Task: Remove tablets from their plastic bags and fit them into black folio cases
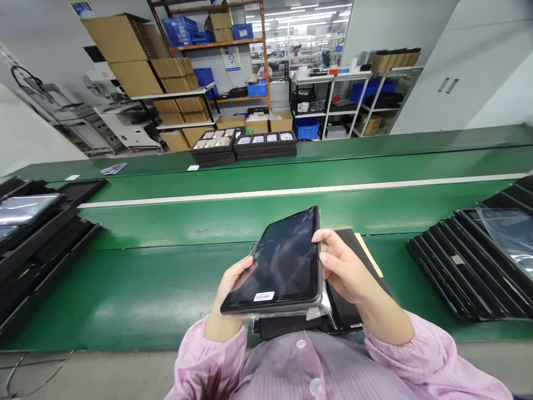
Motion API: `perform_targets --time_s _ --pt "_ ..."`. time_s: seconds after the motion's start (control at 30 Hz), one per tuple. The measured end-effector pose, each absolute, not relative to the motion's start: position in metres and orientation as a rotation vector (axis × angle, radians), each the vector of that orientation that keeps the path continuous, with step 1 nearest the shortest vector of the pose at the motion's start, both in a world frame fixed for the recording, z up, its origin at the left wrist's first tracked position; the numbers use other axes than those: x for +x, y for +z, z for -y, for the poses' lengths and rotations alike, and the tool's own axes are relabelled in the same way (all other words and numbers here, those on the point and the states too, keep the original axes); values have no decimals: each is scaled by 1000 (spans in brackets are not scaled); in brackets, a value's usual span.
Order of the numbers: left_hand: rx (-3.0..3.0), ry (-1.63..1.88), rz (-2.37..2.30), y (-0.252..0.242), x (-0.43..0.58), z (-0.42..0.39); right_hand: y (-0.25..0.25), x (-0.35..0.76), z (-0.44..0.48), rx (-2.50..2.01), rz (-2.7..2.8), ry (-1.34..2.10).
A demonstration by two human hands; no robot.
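Note:
I hold a dark tablet [283, 261] tilted up in front of me, screen facing me, with a small white barcode label near its lower edge. My left hand [231, 280] grips its left edge from below. My right hand [341, 266] clasps the right edge, thumb on the rim. A clear plastic film hangs under the tablet. Beneath it, more black flat pieces [350, 311] lie on the near edge of the green belt [145, 278].
Stacked black trays [466, 266] lie at the right, one with a clear bag. More black trays [33, 233] sit at the left. Two tray stacks [245, 145] rest on the far side. Cardboard boxes and shelves stand behind; other people work far back.

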State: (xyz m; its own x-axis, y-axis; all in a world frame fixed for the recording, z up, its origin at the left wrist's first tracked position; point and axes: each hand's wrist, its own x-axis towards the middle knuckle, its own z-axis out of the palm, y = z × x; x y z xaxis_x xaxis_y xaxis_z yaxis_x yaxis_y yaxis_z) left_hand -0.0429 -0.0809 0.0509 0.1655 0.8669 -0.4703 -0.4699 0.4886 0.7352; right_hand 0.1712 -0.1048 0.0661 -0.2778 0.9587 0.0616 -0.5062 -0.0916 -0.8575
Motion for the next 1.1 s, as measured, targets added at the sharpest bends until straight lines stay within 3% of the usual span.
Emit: perform_targets --time_s 0.27,0.7,0.93,1.1 --pt "799 1361 -1129 95 -23 101 24 165 83 -985 644 1727" --pt "1070 1273 -1042 90 -9 113 -12 169 83 -831 575 1835" --pt "1488 950 -1178 75 8 141 3 161 76 -944 751 1691" --pt "1725 947 -1143 49 13 161 2 159 77 -817 781 1709"
